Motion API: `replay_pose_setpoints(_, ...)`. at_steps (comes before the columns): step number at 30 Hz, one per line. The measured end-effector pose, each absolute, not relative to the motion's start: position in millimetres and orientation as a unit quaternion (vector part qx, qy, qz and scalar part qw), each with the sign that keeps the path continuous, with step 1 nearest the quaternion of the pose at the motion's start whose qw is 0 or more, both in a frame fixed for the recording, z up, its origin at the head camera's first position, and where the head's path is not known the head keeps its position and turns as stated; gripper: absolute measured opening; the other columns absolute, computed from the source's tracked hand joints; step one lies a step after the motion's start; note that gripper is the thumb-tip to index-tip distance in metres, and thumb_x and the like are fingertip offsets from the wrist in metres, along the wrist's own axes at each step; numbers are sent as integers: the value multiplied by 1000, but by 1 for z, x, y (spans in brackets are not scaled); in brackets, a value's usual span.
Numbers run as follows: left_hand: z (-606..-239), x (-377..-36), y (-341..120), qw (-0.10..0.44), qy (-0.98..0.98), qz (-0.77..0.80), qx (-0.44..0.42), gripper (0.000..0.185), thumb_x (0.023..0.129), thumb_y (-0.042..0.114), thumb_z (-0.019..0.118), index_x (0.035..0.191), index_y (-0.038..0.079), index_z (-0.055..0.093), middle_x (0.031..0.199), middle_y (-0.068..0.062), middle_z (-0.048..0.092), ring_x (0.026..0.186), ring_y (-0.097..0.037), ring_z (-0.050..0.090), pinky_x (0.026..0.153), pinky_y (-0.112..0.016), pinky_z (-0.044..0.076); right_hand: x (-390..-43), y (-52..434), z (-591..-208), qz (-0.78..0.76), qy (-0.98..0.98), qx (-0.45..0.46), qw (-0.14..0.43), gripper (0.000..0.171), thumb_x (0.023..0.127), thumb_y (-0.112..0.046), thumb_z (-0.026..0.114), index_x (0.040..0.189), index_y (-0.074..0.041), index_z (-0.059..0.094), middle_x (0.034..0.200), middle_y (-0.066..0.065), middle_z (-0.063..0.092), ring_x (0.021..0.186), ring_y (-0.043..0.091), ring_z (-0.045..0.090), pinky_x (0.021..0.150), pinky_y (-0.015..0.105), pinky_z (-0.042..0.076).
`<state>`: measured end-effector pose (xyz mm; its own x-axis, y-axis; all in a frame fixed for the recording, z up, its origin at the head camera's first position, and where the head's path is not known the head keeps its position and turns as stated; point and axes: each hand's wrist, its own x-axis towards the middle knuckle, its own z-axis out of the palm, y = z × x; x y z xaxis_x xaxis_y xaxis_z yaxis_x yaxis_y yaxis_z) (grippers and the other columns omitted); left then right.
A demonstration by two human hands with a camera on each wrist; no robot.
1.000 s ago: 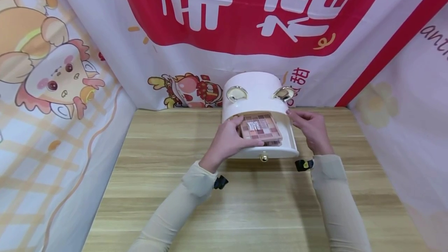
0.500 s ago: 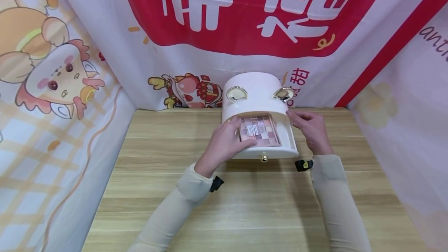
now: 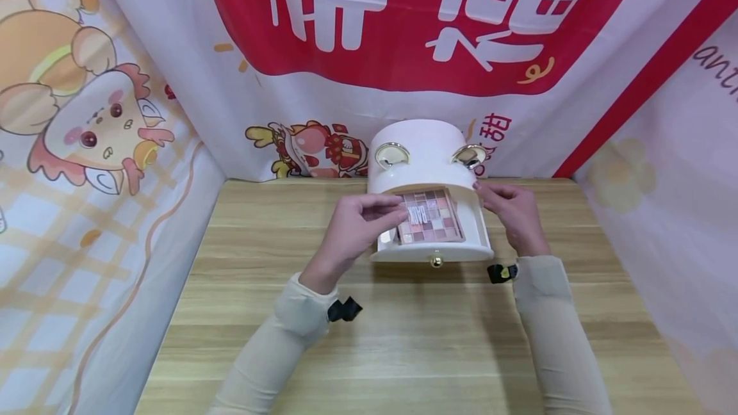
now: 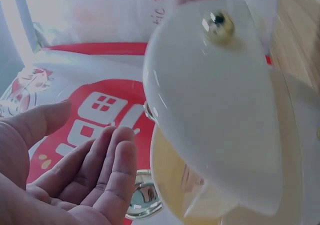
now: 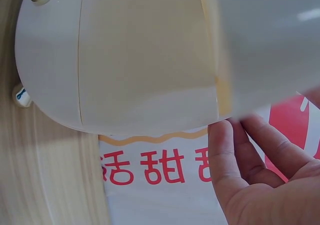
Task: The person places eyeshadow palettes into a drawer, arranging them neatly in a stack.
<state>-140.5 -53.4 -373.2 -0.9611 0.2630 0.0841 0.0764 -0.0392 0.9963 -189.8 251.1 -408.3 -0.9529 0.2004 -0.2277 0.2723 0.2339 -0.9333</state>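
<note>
On the table, a white makeup storage box [image 3: 423,139] with two gold-rimmed round pieces has its lower drawer [image 3: 403,252] pulled out. In that drawer, an eyeshadow palette [image 3: 432,218] with a grid of brown and pink shades lies slightly askew. My left hand [image 3: 359,230] is at the palette's left side, its fingertips overlapping the palette's edge in the head view. Nothing shows between its thumb and loosely bent fingers in the left wrist view. The bent fingers of my right hand [image 3: 515,213] grip the box's right front edge; the right wrist view shows fingertips [image 5: 222,132] against it.
Light wood table [image 3: 403,344] spreads in front of the box. A printed cloth backdrop [image 3: 323,101] rises close behind it, with more cloth on both sides. The drawer's gold knob [image 3: 437,261] sticks out toward me.
My left hand has let go of the palette and drawn back left. The palette has gone down from a tilted position to lie flatter in the drawer. My right hand has stayed put.
</note>
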Motion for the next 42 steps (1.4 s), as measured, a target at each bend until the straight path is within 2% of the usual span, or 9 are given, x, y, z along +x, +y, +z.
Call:
replay_pose_setpoints(7,-367,-130,-50,162,553,814,73,34,91,-2,71,120,-16,62,106,-21,72,93,-27,72,85,-39,59,-190,251,-407,-600,784,157,31,75,83,-56,77,134,-3,63,128,10,61,122,28,54,102,38,49)
replay_pose_setpoints(15,-375,-114,-46,256,438,860,57,29,94,-1,66,120,-14,62,106,-20,72,95,-28,71,91,-42,57,-191,251,-409,-600,783,165,30,76,81,-57,78,133,-4,64,129,10,61,118,25,56,101,38,50)
replay_pose_setpoints(22,-386,-101,-43,281,415,864,45,28,93,1,67,119,-10,65,104,-19,72,94,-27,72,91,-42,57,-192,252,-411,-601,781,168,32,79,79,-59,78,134,-5,63,131,11,61,116,23,57,103,40,49)
replay_pose_setpoints(27,-394,-93,-39,298,400,866,39,16,93,0,66,109,-3,71,103,-18,73,95,-28,72,94,-44,55,-192,253,-412,-606,778,167,29,78,80,-58,78,134,-4,63,131,12,61,117,24,57,103,41,48)
replay_pose_setpoints(31,-401,-89,-38,300,387,872,26,12,93,1,67,104,-2,72,103,-19,72,95,-28,72,94,-44,55,-191,251,-411,-607,777,166,31,76,80,-57,78,133,-4,63,130,11,61,116,22,57,103,41,48)
replay_pose_setpoints(37,-413,-84,-32,315,380,869,4,15,93,4,68,106,-1,71,102,-17,73,95,-26,72,94,-42,55,-191,251,-410,-604,779,166,32,74,82,-55,78,133,-3,63,127,9,62,113,20,57,102,38,49)
replay_pose_setpoints(42,-428,-81,-24,330,381,863,-29,25,91,5,71,113,-6,68,100,-18,73,93,-27,72,94,-43,54,-190,250,-409,-599,783,165,30,75,83,-55,77,133,-2,63,125,9,61,113,21,57,101,37,49)
